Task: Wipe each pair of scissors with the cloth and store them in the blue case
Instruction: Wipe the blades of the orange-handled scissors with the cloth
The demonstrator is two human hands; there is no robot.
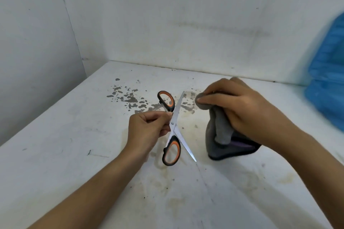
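White walls close in a stained white tabletop (74, 154). Over its middle the left hand (147, 132) pinches the wide-open orange-and-black scissors (174, 126) near the pivot: stiff, light steel, probably slick, safest held there or by a loop, away from the points. The right hand (240, 106) is clenched around a soft grey cloth (221, 132). Something blue (327, 83), blurred at the right edge, may be the case; its contents cannot be seen.

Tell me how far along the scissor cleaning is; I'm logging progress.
Done: nothing visibly stored. In hand: left hand holds the open orange-and-black-handled steel scissors; right hand grips the grey cloth beside the far blade. Left: wiping, then storing in the blurred blue case.
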